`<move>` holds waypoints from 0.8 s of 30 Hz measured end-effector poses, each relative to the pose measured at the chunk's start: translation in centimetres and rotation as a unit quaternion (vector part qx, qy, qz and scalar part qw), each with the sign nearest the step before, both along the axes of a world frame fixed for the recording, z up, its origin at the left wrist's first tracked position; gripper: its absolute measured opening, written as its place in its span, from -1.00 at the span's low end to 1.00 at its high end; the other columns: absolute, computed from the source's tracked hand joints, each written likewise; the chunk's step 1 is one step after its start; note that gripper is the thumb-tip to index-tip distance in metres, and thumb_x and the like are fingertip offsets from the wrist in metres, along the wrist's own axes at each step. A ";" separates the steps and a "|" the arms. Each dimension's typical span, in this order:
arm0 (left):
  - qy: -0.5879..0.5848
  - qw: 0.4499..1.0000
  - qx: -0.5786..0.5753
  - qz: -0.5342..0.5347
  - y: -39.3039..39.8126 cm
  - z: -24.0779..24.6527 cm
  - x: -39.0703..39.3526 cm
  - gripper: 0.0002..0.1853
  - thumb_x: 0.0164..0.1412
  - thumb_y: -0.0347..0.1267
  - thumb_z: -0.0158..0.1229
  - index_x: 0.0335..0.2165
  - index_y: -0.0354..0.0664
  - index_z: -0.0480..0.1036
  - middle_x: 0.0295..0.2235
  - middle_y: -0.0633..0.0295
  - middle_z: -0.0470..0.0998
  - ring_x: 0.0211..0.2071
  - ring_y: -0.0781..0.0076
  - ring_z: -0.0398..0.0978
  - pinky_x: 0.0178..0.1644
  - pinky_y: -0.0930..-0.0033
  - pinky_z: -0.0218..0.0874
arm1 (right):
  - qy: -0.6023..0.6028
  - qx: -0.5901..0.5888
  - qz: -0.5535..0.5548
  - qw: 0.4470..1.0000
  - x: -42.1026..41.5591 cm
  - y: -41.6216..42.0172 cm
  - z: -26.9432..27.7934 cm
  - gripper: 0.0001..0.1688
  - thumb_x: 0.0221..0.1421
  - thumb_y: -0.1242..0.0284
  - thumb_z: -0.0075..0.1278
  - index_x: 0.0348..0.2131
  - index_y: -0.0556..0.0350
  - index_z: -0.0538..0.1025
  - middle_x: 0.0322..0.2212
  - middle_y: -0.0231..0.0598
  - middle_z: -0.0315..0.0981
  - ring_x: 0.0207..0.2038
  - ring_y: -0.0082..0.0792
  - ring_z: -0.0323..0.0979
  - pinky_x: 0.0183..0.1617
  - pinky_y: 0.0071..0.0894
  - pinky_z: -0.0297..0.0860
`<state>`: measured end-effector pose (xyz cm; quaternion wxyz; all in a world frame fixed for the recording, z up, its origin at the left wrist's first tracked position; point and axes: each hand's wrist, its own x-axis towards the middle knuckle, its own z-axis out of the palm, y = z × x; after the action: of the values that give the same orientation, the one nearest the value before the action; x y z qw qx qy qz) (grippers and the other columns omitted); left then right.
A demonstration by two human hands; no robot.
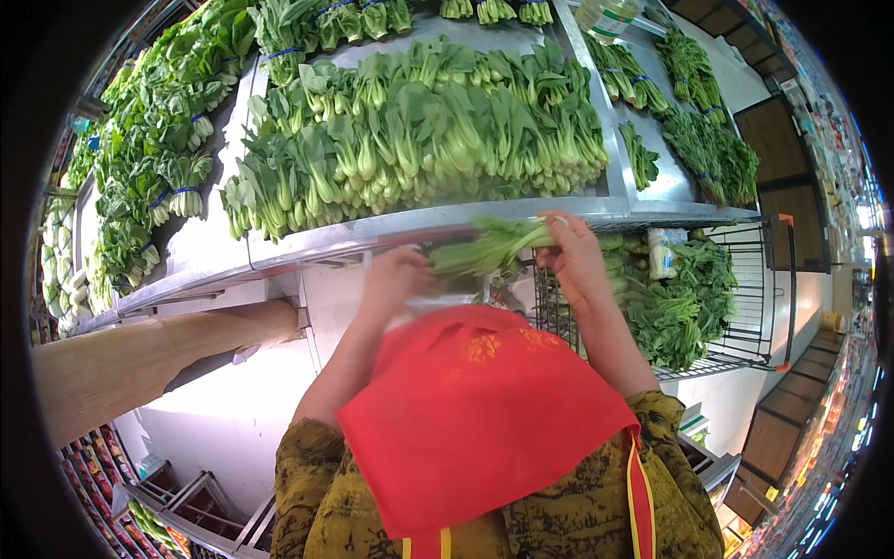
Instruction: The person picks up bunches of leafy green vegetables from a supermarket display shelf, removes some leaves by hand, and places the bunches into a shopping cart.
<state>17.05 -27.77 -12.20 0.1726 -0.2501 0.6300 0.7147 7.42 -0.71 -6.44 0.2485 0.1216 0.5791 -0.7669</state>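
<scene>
My right hand (571, 251) grips a leafy green vegetable (496, 244) by its pale stem end, with the leaves pointing left. My left hand (401, 276) is blurred by motion beside the leaf tips; whether it touches or holds any of them cannot be made out. Both hands are just below the front rim of a metal display counter (433, 216). Behind that rim, green bok choy (419, 133) lies in dense overlapping rows, stems toward me. A red apron (489, 412) covers my front.
At right stands a wire shopping cart (744, 279) loaded with greens (677, 314) and a white package (663, 253). Banded leafy bunches (185, 195) fill the counter's left section. More bundles (709, 147) lie at right, near a clear bottle (606, 19). A large cardboard tube (167, 349) extends at left.
</scene>
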 end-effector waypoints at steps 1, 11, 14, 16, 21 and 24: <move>-0.005 0.997 -0.072 0.002 -1.4 -3.1 0.9 -0.77 0.16 -0.53 -0.05 -0.17 -0.35 0.35 -0.33 0.02 0.51 -0.43 0.33 0.57 -0.39 0.47 0.42 | 0.010 0.008 -0.013 1.000 -0.1 0.3 -0.1 -0.74 0.17 0.36 -0.07 -0.18 0.12 0.43 -0.41 -0.37 0.43 -0.49 -0.59 0.36 -0.44 -0.61 0.34; 0.178 0.794 -0.560 -0.155 -4.3 -10.1 1.9 -0.29 -0.03 -0.46 0.21 0.09 -0.28 0.12 -0.25 -0.11 0.51 -0.37 0.02 0.55 -0.34 0.18 0.36 | 0.012 -0.121 0.036 0.992 0.0 0.3 0.6 -0.68 0.11 0.47 -0.05 -0.09 0.09 0.40 -0.30 -0.33 0.45 -0.35 -0.54 0.40 -0.28 -0.53 0.38; 0.066 0.828 -0.522 -0.195 -3.3 -7.5 0.0 -0.33 -0.07 -0.42 0.23 0.05 -0.26 0.20 -0.35 -0.15 0.52 -0.31 -0.02 0.51 -0.23 0.13 0.32 | 0.086 -0.048 0.040 0.994 0.9 -0.5 1.5 -0.61 0.08 0.52 -0.06 -0.04 0.11 0.37 -0.28 -0.30 0.45 -0.31 -0.50 0.41 -0.23 -0.51 0.38; 0.076 0.832 -0.520 -0.177 -3.7 -7.8 -0.2 -0.39 -0.07 -0.43 0.22 0.01 -0.26 0.25 -0.37 -0.14 0.53 -0.31 0.02 0.52 -0.25 0.14 0.32 | 0.088 -0.057 0.045 0.993 1.0 -0.6 1.4 -0.58 0.09 0.53 -0.07 -0.01 0.12 0.35 -0.27 -0.27 0.44 -0.30 -0.48 0.42 -0.22 -0.49 0.39; 0.083 0.814 -0.561 -0.125 -3.2 -6.6 -1.1 -0.55 -0.04 -0.41 0.18 -0.11 -0.25 0.32 -0.42 -0.05 0.50 -0.38 -0.01 0.48 -0.32 0.11 0.29 | 0.024 -0.160 0.024 0.986 0.6 -0.7 1.7 -0.56 0.14 0.50 -0.10 0.03 0.13 0.29 -0.25 -0.22 0.42 -0.31 -0.44 0.43 -0.23 -0.49 0.41; 0.284 0.858 -0.429 0.021 -1.1 -3.0 -1.8 -0.72 0.05 -0.45 0.14 -0.21 -0.26 0.38 -0.40 0.15 0.45 -0.43 0.32 0.45 -0.34 0.39 0.27 | 0.006 -0.189 0.017 0.982 0.4 -0.4 0.9 -0.56 0.18 0.44 -0.12 0.04 0.17 0.27 -0.23 -0.20 0.40 -0.33 -0.43 0.42 -0.27 -0.51 0.42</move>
<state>15.22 -28.83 -15.21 -0.1527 -0.0985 0.8903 0.4175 7.81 -1.12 -5.51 0.2762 0.0581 0.4268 -0.8592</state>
